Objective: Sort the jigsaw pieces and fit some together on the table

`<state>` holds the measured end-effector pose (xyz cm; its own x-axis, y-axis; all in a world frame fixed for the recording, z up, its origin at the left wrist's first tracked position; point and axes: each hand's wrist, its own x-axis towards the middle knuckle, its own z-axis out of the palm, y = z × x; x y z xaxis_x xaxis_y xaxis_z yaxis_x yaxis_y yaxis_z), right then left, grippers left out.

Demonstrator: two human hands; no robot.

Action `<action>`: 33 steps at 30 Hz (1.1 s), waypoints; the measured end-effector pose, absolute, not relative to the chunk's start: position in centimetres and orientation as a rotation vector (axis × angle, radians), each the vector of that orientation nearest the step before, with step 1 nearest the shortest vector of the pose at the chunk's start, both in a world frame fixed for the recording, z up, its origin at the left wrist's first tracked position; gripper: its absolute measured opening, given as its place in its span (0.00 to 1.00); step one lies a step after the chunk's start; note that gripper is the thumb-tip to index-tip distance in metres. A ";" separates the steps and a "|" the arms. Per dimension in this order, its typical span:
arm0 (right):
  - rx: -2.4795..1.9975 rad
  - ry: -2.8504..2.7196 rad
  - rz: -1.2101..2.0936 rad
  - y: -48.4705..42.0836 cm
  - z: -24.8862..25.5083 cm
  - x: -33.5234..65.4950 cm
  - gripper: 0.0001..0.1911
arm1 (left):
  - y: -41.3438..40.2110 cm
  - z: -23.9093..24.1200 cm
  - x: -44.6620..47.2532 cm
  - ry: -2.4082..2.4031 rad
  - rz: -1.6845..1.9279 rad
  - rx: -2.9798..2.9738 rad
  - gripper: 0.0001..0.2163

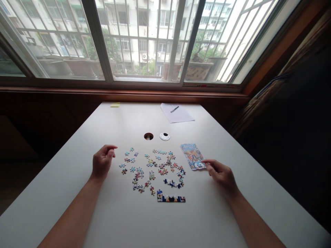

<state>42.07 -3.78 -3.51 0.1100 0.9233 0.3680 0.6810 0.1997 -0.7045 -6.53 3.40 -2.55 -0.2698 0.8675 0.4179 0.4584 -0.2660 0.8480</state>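
Observation:
My left hand (pixel 102 159) rests on the white table left of the puzzle pieces, its fingers curled in and the index fingertip pointing right; nothing shows in it. At the right, my right hand (pixel 222 175) pinches the lower right corner of a colourful picture card (pixel 192 155), which has a ragged lower edge. Several loose jigsaw pieces (pixel 139 171) are scattered between my hands. A joined strip of dark blue pieces (pixel 171 198) lies nearest me. Just above it is another joined row (pixel 172 183), with navy and white parts.
A round hole (pixel 148 136) opens in the table beyond the pieces, with its cap (pixel 164 136) beside it. Paper sheets (pixel 178 115) with a pen (pixel 174 109) lie at the far edge, and yellow slips (pixel 115 104) at the far left. A barred window stands behind.

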 end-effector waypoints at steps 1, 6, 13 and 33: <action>-1.544 -1.634 0.359 -3.8 -3.5 42.1 0.14 | 3.4 -2.5 -6.5 1.623 1.548 1.622 0.09; -1.540 -1.642 0.356 -3.8 -3.6 42.1 0.14 | 3.4 -2.5 -6.6 1.628 1.548 1.623 0.09; -1.544 -1.618 0.354 -3.8 -3.4 41.9 0.14 | 3.4 -2.6 -6.5 1.628 1.550 1.615 0.09; -1.537 -1.664 0.322 -3.8 -3.1 41.8 0.14 | 3.3 -2.4 -6.4 1.623 1.557 1.594 0.09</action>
<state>41.81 -3.83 -3.12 0.0903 0.9157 0.3916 0.7039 0.2195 -0.6755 -6.40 3.30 -2.36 -0.2827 0.8681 0.4081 0.4437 -0.2588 0.8580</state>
